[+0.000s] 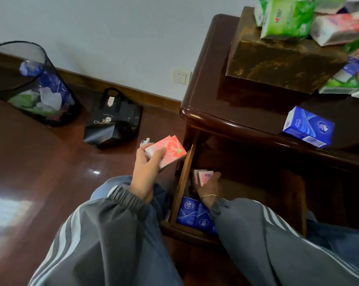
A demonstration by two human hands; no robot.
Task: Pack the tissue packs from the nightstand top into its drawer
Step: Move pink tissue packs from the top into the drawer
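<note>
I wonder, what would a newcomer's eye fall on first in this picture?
The eye goes first to the left hand holding a pink tissue pack just left of the open drawer, while the right hand grips small pink packs inside it. Next comes the bright heap of green and pink packs on the brown box at top right, with one blue pack alone near the front edge of the nightstand.

Pink packs in both hands, seemingly.

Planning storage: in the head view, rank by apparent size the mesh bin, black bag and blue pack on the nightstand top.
1. mesh bin
2. black bag
3. blue pack
Bin and bag lie farther off, so the order holds.
</note>
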